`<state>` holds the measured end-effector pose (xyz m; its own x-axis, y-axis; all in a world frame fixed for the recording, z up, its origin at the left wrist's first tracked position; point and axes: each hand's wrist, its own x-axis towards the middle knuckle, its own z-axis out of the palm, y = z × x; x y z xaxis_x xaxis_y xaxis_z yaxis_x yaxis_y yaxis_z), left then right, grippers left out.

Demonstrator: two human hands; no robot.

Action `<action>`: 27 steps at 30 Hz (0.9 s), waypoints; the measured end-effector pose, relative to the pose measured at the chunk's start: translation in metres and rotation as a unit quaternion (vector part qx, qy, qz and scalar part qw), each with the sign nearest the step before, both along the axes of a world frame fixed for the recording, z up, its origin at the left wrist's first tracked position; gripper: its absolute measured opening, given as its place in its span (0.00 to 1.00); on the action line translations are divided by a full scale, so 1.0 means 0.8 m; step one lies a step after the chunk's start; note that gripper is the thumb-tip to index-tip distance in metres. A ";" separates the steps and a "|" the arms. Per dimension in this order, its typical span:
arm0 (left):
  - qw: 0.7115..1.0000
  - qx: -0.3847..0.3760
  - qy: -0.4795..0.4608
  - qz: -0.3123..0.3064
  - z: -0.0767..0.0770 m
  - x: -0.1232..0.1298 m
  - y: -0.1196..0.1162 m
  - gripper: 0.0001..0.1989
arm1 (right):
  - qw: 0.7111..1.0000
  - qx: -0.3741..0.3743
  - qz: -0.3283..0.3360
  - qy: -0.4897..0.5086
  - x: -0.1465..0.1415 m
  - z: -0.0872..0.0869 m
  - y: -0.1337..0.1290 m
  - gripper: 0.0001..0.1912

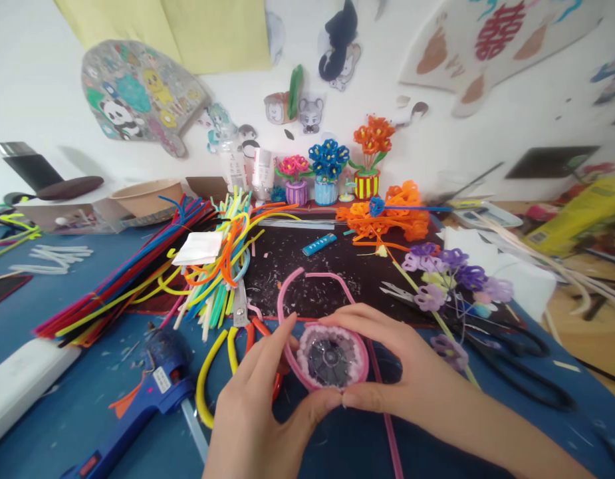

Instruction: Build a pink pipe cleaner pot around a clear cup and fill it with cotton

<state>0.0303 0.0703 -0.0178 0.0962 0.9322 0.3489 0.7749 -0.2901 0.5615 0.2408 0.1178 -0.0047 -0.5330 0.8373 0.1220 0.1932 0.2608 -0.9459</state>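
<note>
Between my two hands is a small round clear plastic cup (332, 358), its rim edged in pale pink fuzz and its side wrapped in pink pipe cleaner. My left hand (260, 396) grips it from the left, with the thumb at the near edge. On the right, my right hand (411, 372) curls around the far and near edges, and the two thumb tips meet. A loose pink pipe cleaner (282, 299) loops up beyond the left fingers. Another pink strand (391, 442) trails toward me under the right hand. The cup's far side is partly covered by fingers.
A blue glue gun (162, 392) lies left, near pliers with yellow handles (205, 379). Bundled pipe cleaners (132, 283) spread behind them. Black-handled scissors (516, 372) and purple pipe-cleaner flowers (469, 276) are right. A blue lighter (319, 245) rests on the dark mat (267, 266).
</note>
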 end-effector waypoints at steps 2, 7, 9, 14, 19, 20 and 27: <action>1.000 0.009 -0.010 0.019 -0.005 0.003 -0.005 0.34 | 1.000 0.002 -0.006 -0.001 -0.001 0.000 0.000 0.29; 0.996 0.020 -0.058 0.067 -0.007 0.018 -0.013 0.25 | 1.000 -0.010 -0.025 -0.011 -0.004 0.004 -0.002 0.26; 0.993 0.006 -0.076 0.085 -0.005 0.021 -0.011 0.22 | 0.999 -0.010 -0.027 -0.014 -0.005 0.004 -0.003 0.26; 0.976 -0.035 -0.165 0.135 -0.001 0.015 0.001 0.29 | 0.999 -0.015 -0.021 -0.020 -0.004 0.005 -0.001 0.27; 0.957 -0.093 -0.258 0.090 -0.006 0.009 0.003 0.13 | 0.999 -0.028 -0.009 -0.024 -0.003 0.008 0.000 0.26; 0.950 -0.099 -0.282 0.090 -0.006 0.010 0.002 0.12 | 0.999 -0.030 -0.007 -0.025 -0.003 0.008 0.000 0.26; 0.880 -0.147 -0.444 0.085 -0.007 0.016 0.002 0.16 | 0.999 -0.030 0.008 -0.034 -0.004 0.009 -0.001 0.29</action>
